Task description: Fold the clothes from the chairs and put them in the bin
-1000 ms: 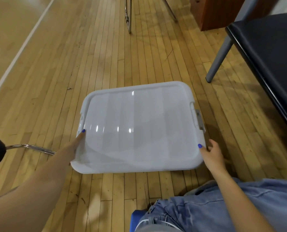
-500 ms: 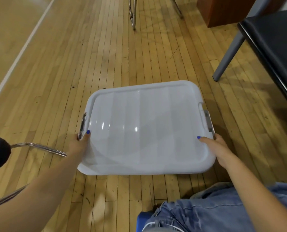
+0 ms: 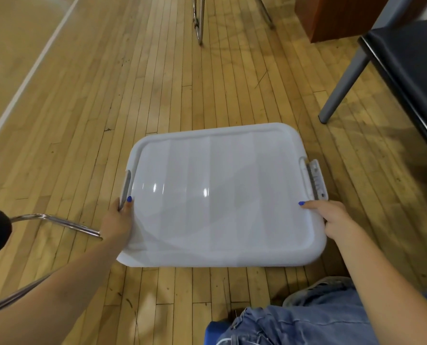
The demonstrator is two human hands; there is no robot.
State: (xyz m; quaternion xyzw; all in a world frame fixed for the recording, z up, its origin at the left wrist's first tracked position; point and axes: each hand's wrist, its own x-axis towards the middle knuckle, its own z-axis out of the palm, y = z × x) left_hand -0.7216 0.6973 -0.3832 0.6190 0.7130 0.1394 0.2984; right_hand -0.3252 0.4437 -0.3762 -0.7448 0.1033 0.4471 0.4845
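Bin: the white bin (image 3: 222,195) sits on the wood floor (image 3: 132,95) straight ahead of your knees, its lid on, so you cannot see what is inside.
Left hand: your left hand (image 3: 119,220) grips the bin's left edge, thumb on the lid beside the grey latch (image 3: 125,188).
Right hand: your right hand (image 3: 332,220) holds the bin's right edge just below the other latch (image 3: 315,180), forefinger lying on the lid.
What changed: over the last second your hands have slid up the sides toward the latches, and the bin now lies squarer to you.
Meaning: you seem to be settling or opening the bin; with the lid on, nothing folded can go in yet.
Clothes: none show here. The black chair seat (image 3: 411,78) to the right of the bin looks bare, and only a chrome chair frame (image 3: 65,224) shows to the bin's left.
Next: probably release both latches and lift the lid off.
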